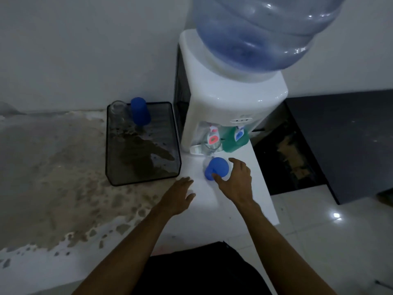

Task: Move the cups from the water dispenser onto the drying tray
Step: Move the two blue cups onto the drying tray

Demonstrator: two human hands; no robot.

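the left hand [180, 195] lies nearest, open and flat on the white counter [261, 201]. farther right, the right hand [236, 177] wraps the blue cup [215, 168] just near the dispenser [223, 107]. swinging it left to the drying tray [110, 145] could clip the clear glass [209, 145] under the taps.

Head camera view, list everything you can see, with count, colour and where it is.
Water dispenser: one, white, right of tray.
Water bottle: one, blue, atop dispenser.
Drying tray: one, dark, wet, on counter.
Blue cups: two; one on the tray's far edge, one in front of dispenser.
Clear glasses: two; one on the tray's far corner, one under red tap.
Green cup: one, under blue tap.
Right hand: grip around near blue cup.
Left hand: open, empty.
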